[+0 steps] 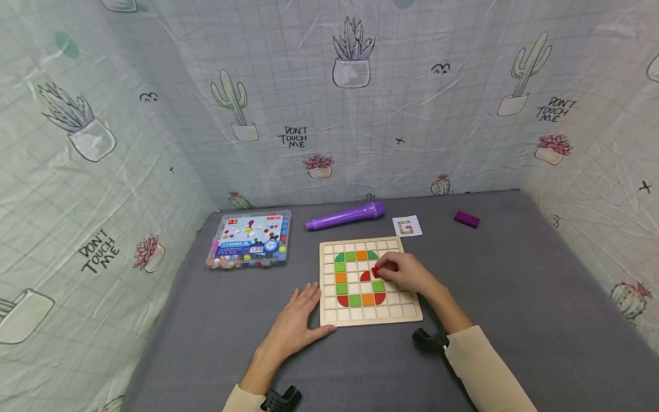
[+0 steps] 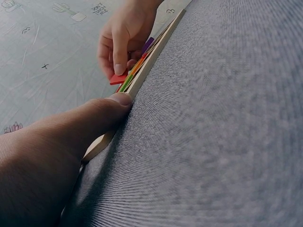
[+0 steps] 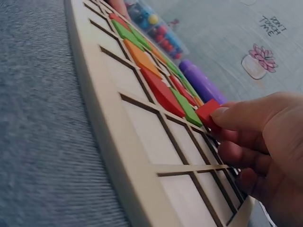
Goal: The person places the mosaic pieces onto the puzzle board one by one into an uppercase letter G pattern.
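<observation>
On the grey cloth lies a square wooden grid board (image 1: 329, 324). Green, orange and red tiles form a G-like outline in its cells, with curved red and green pieces at the corners. My right hand (image 1: 409, 274) pinches a small red tile (image 3: 207, 112) between thumb and fingers, just over the board's right-middle cells, beside a curved red piece (image 1: 365, 276). My left hand (image 1: 294, 321) rests at the board's left side, fingers extended along the edge and the thumb against the lower left corner. The left wrist view shows that thumb (image 2: 106, 109) touching the rim.
Behind the board lie a purple tube (image 1: 345, 218) and a small card (image 1: 407, 226) printed with a coloured G. A clear case (image 1: 249, 239) of coloured balls stands at the back left. A dark purple block (image 1: 467, 219) sits at the back right. Patterned cloth walls surround the table.
</observation>
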The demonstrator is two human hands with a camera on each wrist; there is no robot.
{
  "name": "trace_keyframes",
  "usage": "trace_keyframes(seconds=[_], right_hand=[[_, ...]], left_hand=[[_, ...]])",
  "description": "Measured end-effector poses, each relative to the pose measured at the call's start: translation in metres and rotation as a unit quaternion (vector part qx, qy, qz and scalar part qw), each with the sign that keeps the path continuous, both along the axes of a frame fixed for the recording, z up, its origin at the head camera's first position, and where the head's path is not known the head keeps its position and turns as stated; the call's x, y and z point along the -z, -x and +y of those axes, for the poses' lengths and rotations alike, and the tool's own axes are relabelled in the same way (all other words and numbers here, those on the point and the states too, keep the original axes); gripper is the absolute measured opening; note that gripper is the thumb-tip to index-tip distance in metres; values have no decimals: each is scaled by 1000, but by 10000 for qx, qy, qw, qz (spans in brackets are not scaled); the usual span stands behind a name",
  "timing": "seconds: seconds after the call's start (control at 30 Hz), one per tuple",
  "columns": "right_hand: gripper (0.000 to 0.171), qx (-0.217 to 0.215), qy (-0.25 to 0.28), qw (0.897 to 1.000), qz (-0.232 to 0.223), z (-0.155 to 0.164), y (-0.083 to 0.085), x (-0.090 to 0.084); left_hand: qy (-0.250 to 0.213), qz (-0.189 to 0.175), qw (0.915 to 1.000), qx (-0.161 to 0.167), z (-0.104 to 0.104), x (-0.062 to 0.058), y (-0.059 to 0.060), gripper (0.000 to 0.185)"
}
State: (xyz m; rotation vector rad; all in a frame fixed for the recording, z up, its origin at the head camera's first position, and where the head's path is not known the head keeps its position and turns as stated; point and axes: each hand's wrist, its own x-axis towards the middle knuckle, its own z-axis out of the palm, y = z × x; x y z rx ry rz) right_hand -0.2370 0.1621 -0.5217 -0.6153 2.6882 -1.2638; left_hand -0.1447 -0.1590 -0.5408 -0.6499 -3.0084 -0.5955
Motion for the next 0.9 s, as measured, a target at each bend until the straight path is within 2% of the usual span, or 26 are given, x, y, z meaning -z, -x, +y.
trace_keyframes(seconds=[0.23, 0.43, 0.73, 0.9], right_hand=[[9, 85, -191, 9994, 267, -7, -3, 1], [9, 88, -333, 9990, 275, -10, -5, 0], [13, -112, -637, 9927, 1023, -8, -7, 3], [13, -140, -702, 9906, 1162, -8, -8, 2]], left_hand=[[-27, -26, 10000, -27, -1, -1, 0, 95], [-30, -36, 10000, -47, -2, -1, 0, 95], [-26, -16, 10000, -12, -2, 1, 0, 95], [-39, 29, 10000, 11, -1, 1, 0, 95]])
